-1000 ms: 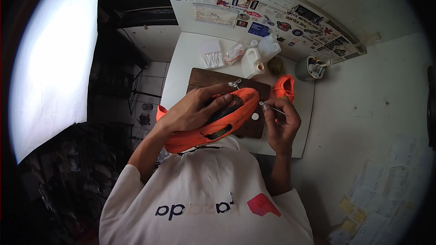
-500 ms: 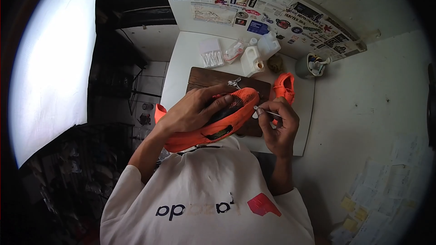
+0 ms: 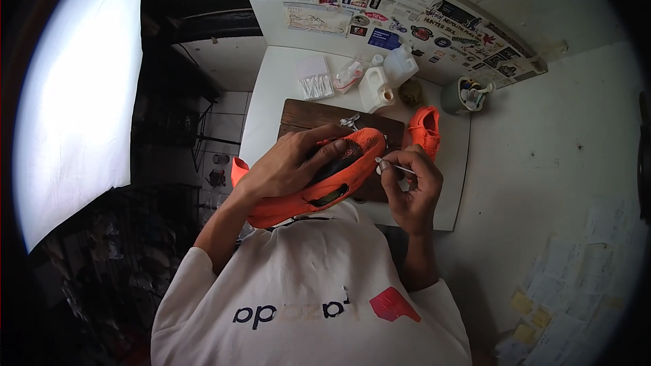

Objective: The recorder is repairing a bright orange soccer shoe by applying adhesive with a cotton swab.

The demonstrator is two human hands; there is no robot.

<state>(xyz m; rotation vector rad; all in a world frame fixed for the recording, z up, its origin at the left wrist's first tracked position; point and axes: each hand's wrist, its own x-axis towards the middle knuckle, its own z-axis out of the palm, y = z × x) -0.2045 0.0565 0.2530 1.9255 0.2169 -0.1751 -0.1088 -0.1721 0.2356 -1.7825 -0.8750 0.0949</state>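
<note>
An orange shoe [image 3: 288, 209] with a dark patch on its underside is tipped sole-up in front of my chest. My left hand [image 3: 288, 166] is closed over it, thumb and fingers pressing on the sole. Between the thumb and fingers of my right hand [image 3: 417, 186] is a thin white cotton swab [image 3: 407, 169]. Its white tip meets, or nearly meets, the shoe's edge at the toe end; the exact contact is too small to tell. Beneath the shoe lies a dark wooden board [image 3: 302, 116], partly covered by my hands. A second orange shoe [image 3: 426, 132] rests just beyond my right hand.
On the white table [image 3: 271, 74] are a pack of cotton swabs [image 3: 315, 86], a white jug [image 3: 373, 93], a translucent bottle [image 3: 401, 64] and a crumpled plastic bag [image 3: 349, 74]. A grey-green pot [image 3: 456, 98] holds tools at the right. A stickered panel [image 3: 407, 10] stands behind.
The shoe and both hands have shifted very slightly; the swab tip has moved a little to the left along the toe edge. Both grips stay the same.
</note>
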